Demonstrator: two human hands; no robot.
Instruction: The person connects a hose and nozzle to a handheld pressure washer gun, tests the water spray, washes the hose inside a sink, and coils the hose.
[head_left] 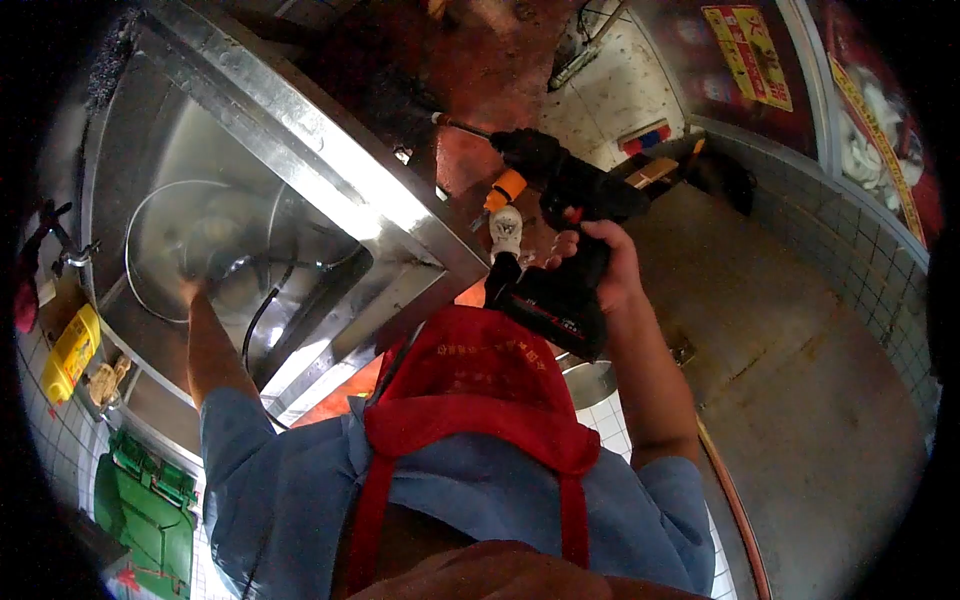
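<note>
My right hand (600,262) is wrapped around the grip of a black cordless power tool (585,190). The tool has a pistol grip, a battery base, an orange fitting (505,188) under its front and a long thin rod pointing left. My left hand (192,288) reaches down into a stainless steel sink (330,150), near a thin pale hose (130,240) looped inside the basin. A black hose (252,325) also runs within it. Glare and dimness hide the left fingers, so I cannot make out whether they hold anything.
A yellow bottle (72,352) stands by the sink's left side, below a tap (78,255). A green plastic bin (145,510) is at lower left. To the right lies a broad flat metal surface (790,330). A brush (645,138) sits near the tiled wall.
</note>
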